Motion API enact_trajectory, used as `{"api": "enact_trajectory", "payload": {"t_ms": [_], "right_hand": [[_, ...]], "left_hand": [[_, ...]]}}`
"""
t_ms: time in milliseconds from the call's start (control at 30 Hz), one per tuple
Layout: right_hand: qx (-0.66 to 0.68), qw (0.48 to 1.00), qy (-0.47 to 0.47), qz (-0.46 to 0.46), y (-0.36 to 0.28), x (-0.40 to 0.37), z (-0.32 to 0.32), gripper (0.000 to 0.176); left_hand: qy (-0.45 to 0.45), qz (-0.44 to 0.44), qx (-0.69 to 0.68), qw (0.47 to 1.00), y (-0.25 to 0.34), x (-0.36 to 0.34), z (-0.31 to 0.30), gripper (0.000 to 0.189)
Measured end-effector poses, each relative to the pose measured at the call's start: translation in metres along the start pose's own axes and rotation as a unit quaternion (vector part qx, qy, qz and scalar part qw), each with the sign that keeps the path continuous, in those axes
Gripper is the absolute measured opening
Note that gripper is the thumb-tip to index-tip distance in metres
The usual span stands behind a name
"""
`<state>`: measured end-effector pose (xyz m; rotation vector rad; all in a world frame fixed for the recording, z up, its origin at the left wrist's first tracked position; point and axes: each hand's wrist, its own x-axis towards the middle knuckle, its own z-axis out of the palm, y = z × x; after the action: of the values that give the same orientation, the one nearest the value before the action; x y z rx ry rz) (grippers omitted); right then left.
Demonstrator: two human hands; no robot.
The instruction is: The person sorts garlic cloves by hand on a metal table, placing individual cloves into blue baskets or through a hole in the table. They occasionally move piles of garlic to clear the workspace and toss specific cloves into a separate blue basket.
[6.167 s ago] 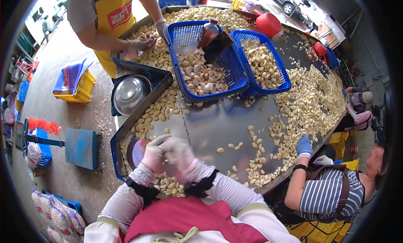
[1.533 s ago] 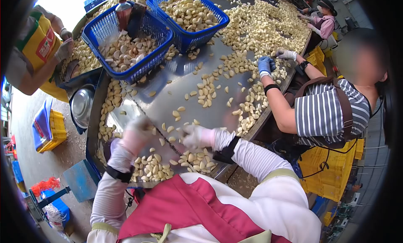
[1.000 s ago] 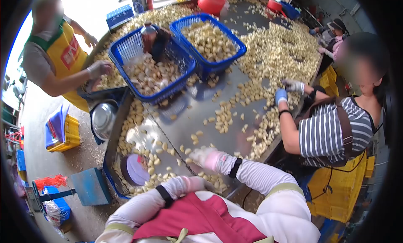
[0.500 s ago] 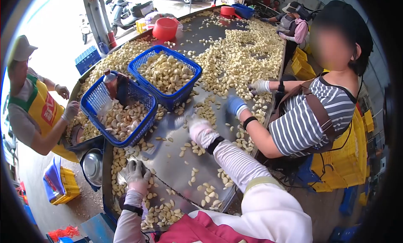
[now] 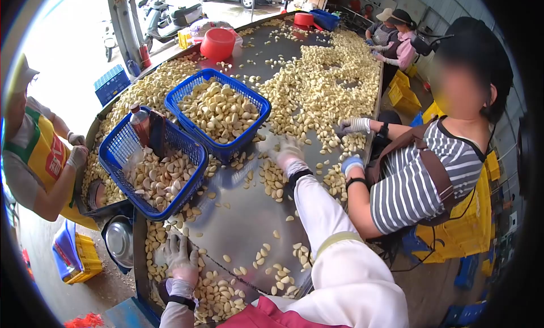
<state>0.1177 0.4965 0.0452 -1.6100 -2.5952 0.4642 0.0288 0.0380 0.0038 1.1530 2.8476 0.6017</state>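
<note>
Peeled garlic cloves (image 5: pixel 272 179) lie scattered over the grey metal table (image 5: pixel 235 206). My left hand (image 5: pixel 180 259), in a pale glove, rests at the table's near left with its fingers spread, touching or just above loose cloves (image 5: pixel 218 294). Out over the middle of the table is my right hand (image 5: pixel 288 153), also gloved and palm down, beside a small group of cloves. Its fingertips are blurred, with a pale smear beside them, so I cannot make out whether it holds anything. A blue basket of peeled cloves (image 5: pixel 262 115) stands left of it.
A second blue basket (image 5: pixel 195 183) holds cloves and a bottle (image 5: pixel 139 123). A co-worker in stripes (image 5: pixel 413 180) reaches over the right edge; another person in a yellow apron (image 5: pixel 48 152) stands left. Farther back are a red tub (image 5: pixel 218 43) and a large spread of cloves (image 5: pixel 334 73).
My right hand has moved away from me and slightly right, up the table. My left hand stays near the same cloves. The striped co-worker's blue-gloved hand has drawn back right. The view has shifted slightly.
</note>
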Motion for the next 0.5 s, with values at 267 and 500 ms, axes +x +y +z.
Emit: {"api": "enact_trajectory", "payload": {"t_ms": [267,500], "right_hand": [[-0.023,0.957,-0.09,-0.274,-0.041,-0.129,0.077,0.073],[-0.24,0.923,-0.167,-0.251,0.007,-0.15,-0.014,0.057]], "left_hand": [[-0.03,-0.015,-0.015,0.999,0.007,0.008,-0.007,0.059],[-0.011,-0.003,0.002,1.0,-0.008,0.004,0.002,0.056]]}}
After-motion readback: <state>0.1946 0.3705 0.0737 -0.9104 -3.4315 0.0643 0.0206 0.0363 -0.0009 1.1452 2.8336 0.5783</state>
